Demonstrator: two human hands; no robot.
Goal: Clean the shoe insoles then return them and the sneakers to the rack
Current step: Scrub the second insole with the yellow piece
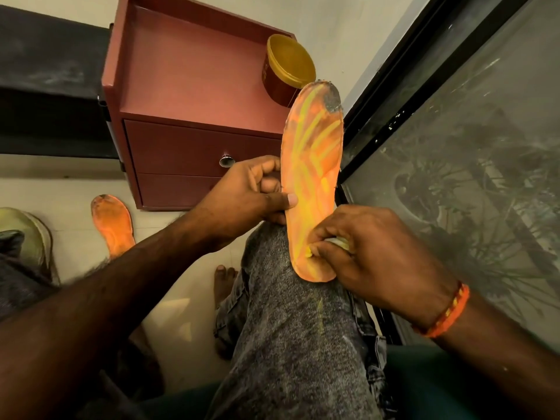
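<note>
Insole (pixel 312 165) was upright on your right knee (pixel 272 268), heel end down on the denim, toe end up in front of the red cabinet (pixel 194 95). Orange face toward you, streaked yellow; a dark grey soiled patch sat at the toe, just below the gold-lidded tub (pixel 288 68) on the cabinet top.

Left hand (pixel 242 195): thumb lay flat across the insole's left edge at mid-length, the other fingers curled behind it, so the hand was pinching the insole and bracing it against the knee. Forearm came in from the lower left.

Right hand (pixel 372 253): fingers were bunched around a small pale wad, a cloth or sponge (pixel 339 242), I could not tell which, and pressed it to the heel area on the insole's right side. Wrist bent inward, orange band at the wrist.

Judgement on technique: you would likely do best to keep the left pinch near mid-length so the insole did not flex under pressure, and to work the wad in short strokes from heel toward toe, saving the grey toe patch for firm rubbing. Yellow smears on the denim suggested runoff; lighter loading of the wad should limit that.

Second insole (pixel 113 225) lay flat on the floor left of the cabinet, well apart from the knee, its toe also dark. A pale sneaker (pixel 27 231) sat left of that insole, partly cut off.
</note>
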